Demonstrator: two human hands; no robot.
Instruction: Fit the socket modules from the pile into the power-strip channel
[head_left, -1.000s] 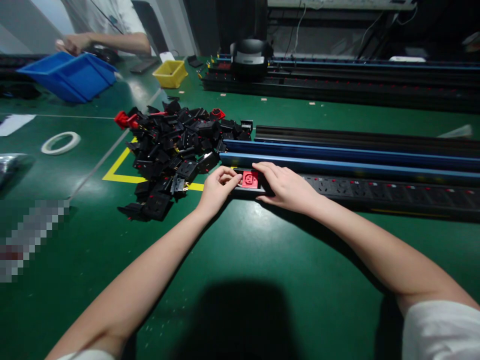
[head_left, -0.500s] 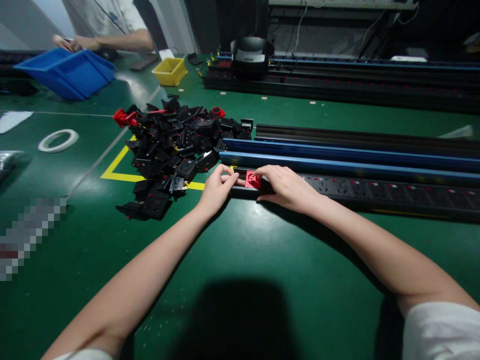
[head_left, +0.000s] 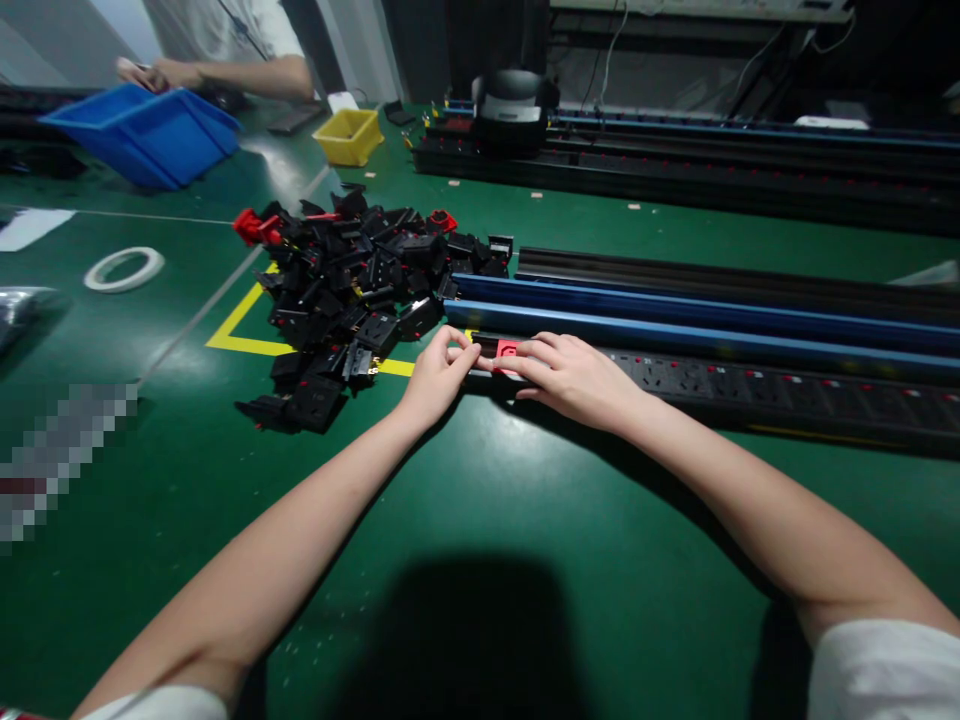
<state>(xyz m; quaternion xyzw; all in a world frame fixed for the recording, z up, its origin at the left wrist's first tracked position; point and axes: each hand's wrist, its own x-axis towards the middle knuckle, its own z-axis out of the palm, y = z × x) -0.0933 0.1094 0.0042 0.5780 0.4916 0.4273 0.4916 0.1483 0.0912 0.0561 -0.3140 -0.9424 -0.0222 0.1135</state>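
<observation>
A long black socket strip (head_left: 739,392) lies across the table in front of me, with black outlets along its right part. Near its left end, a red socket module (head_left: 507,348) sits in the channel, partly covered by fingers. My right hand (head_left: 574,375) is closed over the strip, its fingertips on the red module and its thumb at the front edge. My left hand (head_left: 441,372) is at the strip's left end, thumb and forefinger pinched together beside the red module. Whatever is between those fingertips is too small to make out.
A heap of black socket modules (head_left: 375,265) with a few red ones lies left of the blue rails (head_left: 675,325). Farther back are a yellow bin (head_left: 349,140), a blue bin (head_left: 150,140) and more strips (head_left: 675,180). A white tape roll (head_left: 124,270) lies left; another person's hands (head_left: 157,75) are behind the blue bin.
My right fingers have slid left and down over the red module, covering more of it. My left hand stays pinched at the strip's end. The view has shifted slightly.
</observation>
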